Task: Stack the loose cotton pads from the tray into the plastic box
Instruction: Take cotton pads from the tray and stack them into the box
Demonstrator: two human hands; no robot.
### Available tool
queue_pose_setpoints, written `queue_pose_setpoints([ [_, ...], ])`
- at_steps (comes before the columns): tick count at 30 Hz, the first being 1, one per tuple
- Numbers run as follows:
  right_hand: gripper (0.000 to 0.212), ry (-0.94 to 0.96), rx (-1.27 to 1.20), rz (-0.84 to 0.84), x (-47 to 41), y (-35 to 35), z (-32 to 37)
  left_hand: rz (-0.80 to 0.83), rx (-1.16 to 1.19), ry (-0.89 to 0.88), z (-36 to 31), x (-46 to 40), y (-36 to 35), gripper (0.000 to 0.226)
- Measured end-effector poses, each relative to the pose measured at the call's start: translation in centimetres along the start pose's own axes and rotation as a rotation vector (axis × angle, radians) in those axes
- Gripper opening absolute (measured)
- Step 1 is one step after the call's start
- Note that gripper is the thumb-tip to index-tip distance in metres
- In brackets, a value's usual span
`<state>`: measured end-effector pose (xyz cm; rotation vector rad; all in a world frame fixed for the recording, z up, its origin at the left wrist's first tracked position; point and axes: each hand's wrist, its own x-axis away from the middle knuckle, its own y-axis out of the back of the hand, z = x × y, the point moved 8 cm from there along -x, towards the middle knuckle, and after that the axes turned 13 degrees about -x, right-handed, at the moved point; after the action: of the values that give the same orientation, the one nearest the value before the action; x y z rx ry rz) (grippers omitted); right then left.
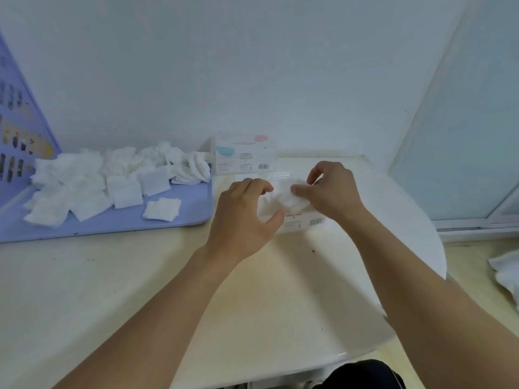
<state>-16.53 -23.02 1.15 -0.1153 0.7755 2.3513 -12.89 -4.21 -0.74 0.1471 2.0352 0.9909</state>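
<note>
A clear plastic box (302, 221) with a barcode label lies on the table, white cotton pads (283, 196) bunched at its top. My left hand (244, 217) grips the box's near left side, fingers curled over the pads. My right hand (332, 189) pinches the pads from the right, thumb and fingers bent. A lilac tray (112, 220) to the left holds several loose square cotton pads (123, 190) in heaps.
A second clear box with pastel label (244, 155) stands against the wall behind my hands. A lilac printed board (19, 136) leans at the far left. A white cloth (505, 272) lies at the right edge. The table's rounded edge curves on the right.
</note>
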Motion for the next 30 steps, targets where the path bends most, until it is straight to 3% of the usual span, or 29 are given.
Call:
queue_pose_setpoints([
  [5,0.024,0.036,0.087,0.027,0.1,-0.2,-0.4,0.008,0.002,-0.069,0.3,0.5,-0.5,0.025],
  [11,0.027,0.102,0.425,0.085,0.0,-1.7,0.0,0.034,-0.059,-0.141,0.2,1.2,-1.1,0.014],
  [15,0.037,0.045,0.667,0.147,-0.7,-1.9,0.6,0.062,-0.092,-0.149,0.6,1.6,-1.4,0.018],
  [18,0.042,0.09,0.579,0.167,-0.6,-1.6,1.6,0.087,-0.042,-0.142,0.8,1.8,-1.3,0.016],
  [20,0.04,0.283,0.441,0.208,-0.2,-2.0,3.0,0.093,-0.01,-0.15,0.9,1.8,-1.3,0.016],
  [23,0.063,0.493,0.458,0.472,1.5,-4.3,3.6,0.078,0.024,-0.144,1.2,1.6,-1.1,0.014],
  [26,0.074,0.578,0.752,0.519,2.5,-5.1,2.3,0.076,0.026,-0.138,1.3,1.7,-1.2,0.014],
  [30,0.08,0.434,0.878,0.542,2.6,-4.6,2.7,0.141,0.073,-0.143,0.8,1.7,-0.9,0.015],
])
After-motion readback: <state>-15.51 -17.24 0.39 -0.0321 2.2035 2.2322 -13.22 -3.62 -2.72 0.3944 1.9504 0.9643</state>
